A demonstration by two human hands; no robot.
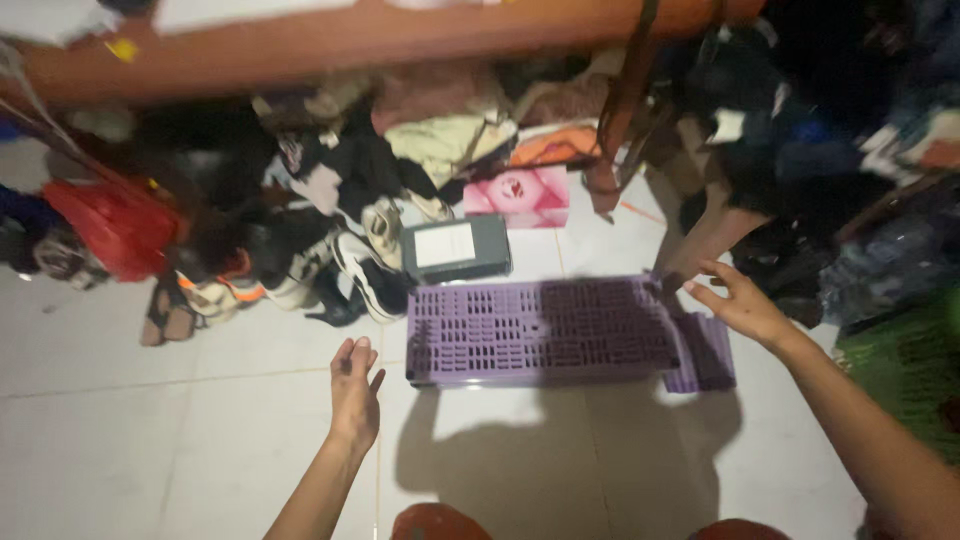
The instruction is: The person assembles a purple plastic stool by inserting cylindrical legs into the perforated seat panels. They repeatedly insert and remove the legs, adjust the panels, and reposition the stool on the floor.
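Head view, left to right. A red bag is bulging at the far left among dark clothes; its contents are not showing. Beside it, shoes and sandals are lying heaped on the tiled floor. The left hand is hovering above the tiles just left of the purple crate, fingers loosely open and gripping nothing. The crate is lying flat on the floor at centre, its slotted face turned upward, its long axis running left to right across the view; a smaller purple panel is jutting from its right end. No contents are showing on it. Just behind its left half, a grey box with a white label is sitting closed, and a pink box is lying further back. A brown table edge is crossing the top, with clothes piled beneath. The right hand is spreading open over the crate's right end, near the panel, holding nothing; whether it is touching cannot be told. Dark clutter and a wooden leg are crowding the right side.
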